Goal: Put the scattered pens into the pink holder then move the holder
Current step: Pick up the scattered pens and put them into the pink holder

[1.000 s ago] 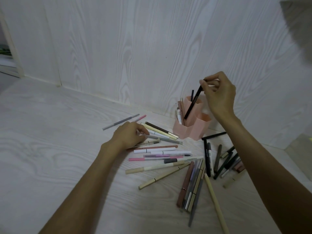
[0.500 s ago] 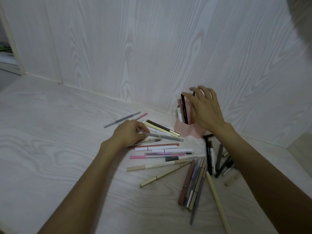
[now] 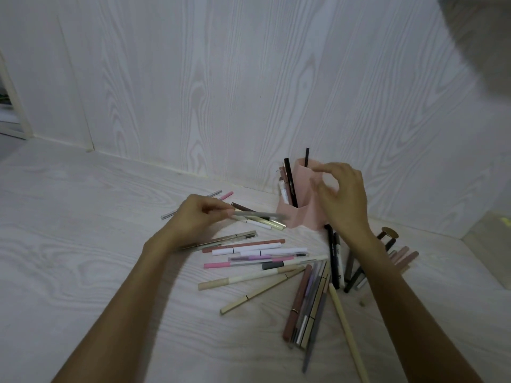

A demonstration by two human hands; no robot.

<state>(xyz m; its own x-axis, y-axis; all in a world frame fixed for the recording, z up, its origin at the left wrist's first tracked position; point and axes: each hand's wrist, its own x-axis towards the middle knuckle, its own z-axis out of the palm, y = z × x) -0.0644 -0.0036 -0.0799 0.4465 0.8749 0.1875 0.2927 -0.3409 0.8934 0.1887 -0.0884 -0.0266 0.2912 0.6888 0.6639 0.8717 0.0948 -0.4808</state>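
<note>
Scattered pens (image 3: 257, 252) crowd the table (image 3: 83, 244) — right hand (image 3: 343, 200) screens pink holder (image 3: 301, 217).

One pink holder (image 3: 301, 214), several compartments, exact number unclear. Inside it, two black pens (image 3: 291, 183) clearly standing, plus a few pale or brownish ones packed behind, uncountable. One grey pen (image 3: 260, 214) lifted in left hand (image 3: 193, 217). Two hands total, right hand (image 3: 343, 197) holding nothing. Roughly two dozen or more loose pens (image 3: 249, 277) on the wooden surface (image 3: 83, 272), overlapping, exact tally not possible. One round gold-topped item (image 3: 388, 233) at right.
</note>
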